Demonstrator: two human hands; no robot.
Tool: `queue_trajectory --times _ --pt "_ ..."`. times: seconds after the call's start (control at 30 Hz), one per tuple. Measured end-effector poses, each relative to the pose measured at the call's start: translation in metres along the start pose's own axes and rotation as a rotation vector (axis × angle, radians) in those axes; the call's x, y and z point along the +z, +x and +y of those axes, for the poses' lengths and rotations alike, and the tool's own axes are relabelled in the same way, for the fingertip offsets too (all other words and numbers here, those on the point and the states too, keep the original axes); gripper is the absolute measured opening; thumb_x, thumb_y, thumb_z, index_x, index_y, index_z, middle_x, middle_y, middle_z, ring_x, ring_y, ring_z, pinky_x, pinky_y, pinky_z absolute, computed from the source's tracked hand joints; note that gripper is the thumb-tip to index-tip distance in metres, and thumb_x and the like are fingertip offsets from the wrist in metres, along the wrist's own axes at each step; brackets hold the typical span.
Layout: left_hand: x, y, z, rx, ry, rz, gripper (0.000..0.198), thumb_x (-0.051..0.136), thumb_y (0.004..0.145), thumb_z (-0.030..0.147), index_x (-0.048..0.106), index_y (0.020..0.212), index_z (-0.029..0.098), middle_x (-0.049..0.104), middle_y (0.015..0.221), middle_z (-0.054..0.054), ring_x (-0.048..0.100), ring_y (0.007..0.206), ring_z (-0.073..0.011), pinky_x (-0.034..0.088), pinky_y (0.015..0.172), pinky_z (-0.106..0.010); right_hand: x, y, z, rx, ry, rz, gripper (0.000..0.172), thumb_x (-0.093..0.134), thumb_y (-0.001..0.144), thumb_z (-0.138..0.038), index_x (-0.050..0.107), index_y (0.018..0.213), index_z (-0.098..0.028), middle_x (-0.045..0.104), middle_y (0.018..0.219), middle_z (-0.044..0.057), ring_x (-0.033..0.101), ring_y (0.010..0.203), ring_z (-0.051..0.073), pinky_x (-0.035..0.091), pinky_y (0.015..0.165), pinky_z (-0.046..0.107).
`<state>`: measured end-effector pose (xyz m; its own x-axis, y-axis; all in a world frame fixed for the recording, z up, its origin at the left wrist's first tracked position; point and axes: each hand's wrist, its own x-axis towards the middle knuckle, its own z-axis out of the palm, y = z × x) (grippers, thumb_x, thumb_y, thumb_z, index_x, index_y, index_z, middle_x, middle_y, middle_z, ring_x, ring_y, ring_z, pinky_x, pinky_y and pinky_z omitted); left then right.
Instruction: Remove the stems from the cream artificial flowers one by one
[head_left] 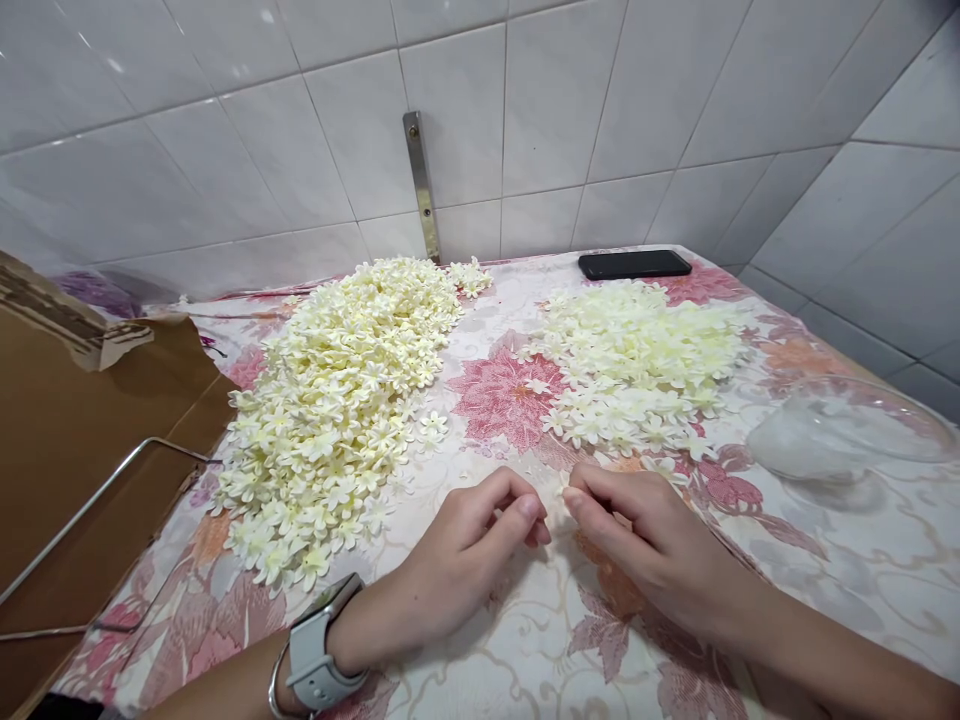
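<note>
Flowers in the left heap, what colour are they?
The flowers are creamy white with pale yellow, seen best in the head view.

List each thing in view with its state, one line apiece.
Left hand, fingers curled
Right hand, thumb and forefinger pinched
Left flower pile, heaped
Right flower pile, heaped lower
Phone, lying flat, screen dark
Clear bowl, whitish contents inside
Cardboard, torn along one edge
Watch, strapped on
Metal strip, upright against the wall
Tablecloth, spread out

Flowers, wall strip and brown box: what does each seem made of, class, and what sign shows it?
Flowers: perhaps plastic or fabric, matte; their repeated shape suggests it, but real petals remain possible. Wall strip: apparently metal, shiny; it reflects light. Brown box: apparently cardboard, dull; torn edges look layered.
</note>
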<state>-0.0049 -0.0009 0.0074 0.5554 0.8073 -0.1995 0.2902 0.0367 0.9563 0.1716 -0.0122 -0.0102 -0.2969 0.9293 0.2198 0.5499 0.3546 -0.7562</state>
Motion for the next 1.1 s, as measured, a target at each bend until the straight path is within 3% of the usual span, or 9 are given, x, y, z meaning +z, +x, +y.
queue_trajectory --times 0.1,0.37,0.47,0.57,0.77,0.97,1.1 --pt "-0.0008 0.0005 -0.0005 -0.006 0.02 -0.005 0.032 0.037 0.093 0.038 0.056 0.081 0.017 0.058 0.08 -0.002 0.049 0.071 -0.0127 0.038 0.067 -0.024 0.0015 -0.0013 0.0015 0.008 0.019 -0.003 0.037 0.036 0.089 -0.021 0.021 0.055 -0.021 0.024 0.046 -0.007 0.029 0.041 0.008 0.024 0.04 0.022" --pt "-0.0005 0.0012 -0.0057 -0.03 -0.04 0.019 0.029 0.043 0.09 0.043 0.056 0.081 0.018 0.052 0.074 0.001 0.047 0.069 -0.0122 0.037 0.062 -0.023 -0.0027 0.0017 -0.0006 -0.308 -0.082 0.099 0.024 0.045 0.088 -0.01 0.056 0.068 -0.018 0.06 0.063 0.001 0.056 0.06 0.013 0.044 0.055 0.024" --pt "-0.0009 0.0019 -0.0061 -0.032 -0.063 0.003 0.026 0.048 0.088 0.041 0.057 0.081 0.018 0.053 0.075 0.001 0.048 0.07 -0.0121 0.036 0.063 -0.023 -0.0033 -0.0005 0.0022 -0.425 -0.098 0.185 0.018 0.048 0.087 -0.007 0.062 0.084 -0.019 0.07 0.081 0.005 0.063 0.072 0.016 0.05 0.063 0.028" --pt "-0.0012 0.0031 -0.0053 0.001 -0.064 -0.03 0.024 0.049 0.088 0.037 0.057 0.077 0.017 0.055 0.074 0.0 0.048 0.071 -0.0124 0.037 0.065 -0.023 -0.0033 -0.0041 0.003 -0.464 -0.113 0.232 0.019 0.05 0.086 -0.006 0.062 0.09 -0.021 0.071 0.083 0.005 0.065 0.073 0.017 0.052 0.064 0.03" --pt "-0.0011 0.0045 -0.0052 0.008 -0.049 -0.047 0.029 0.043 0.091 0.036 0.057 0.074 0.016 0.052 0.069 0.001 0.047 0.067 -0.0116 0.036 0.063 -0.022 -0.0024 -0.0063 -0.0009 -0.413 -0.085 0.203 0.018 0.052 0.083 -0.003 0.061 0.08 -0.018 0.065 0.066 0.004 0.06 0.062 0.015 0.048 0.056 0.027" --pt "0.0012 0.0064 -0.0072 -0.081 -0.22 0.027 0.03 0.049 0.087 0.037 0.058 0.068 0.016 0.052 0.066 0.001 0.047 0.064 -0.0119 0.037 0.063 -0.023 -0.0045 -0.0022 -0.0015 -0.379 -0.007 0.115 0.024 0.047 0.084 -0.003 0.063 0.086 -0.02 0.07 0.074 0.004 0.063 0.068 0.015 0.05 0.061 0.027" --pt "0.0025 0.0078 -0.0067 -0.191 -0.425 0.016 0.024 0.054 0.084 0.033 0.063 0.072 0.015 0.056 0.068 0.0 0.051 0.062 -0.0109 0.039 0.062 -0.022 -0.006 -0.0018 0.0007 -0.144 0.113 0.09 0.013 0.055 0.083 -0.013 0.064 0.08 -0.021 0.069 0.073 0.001 0.063 0.065 0.015 0.049 0.058 0.026"
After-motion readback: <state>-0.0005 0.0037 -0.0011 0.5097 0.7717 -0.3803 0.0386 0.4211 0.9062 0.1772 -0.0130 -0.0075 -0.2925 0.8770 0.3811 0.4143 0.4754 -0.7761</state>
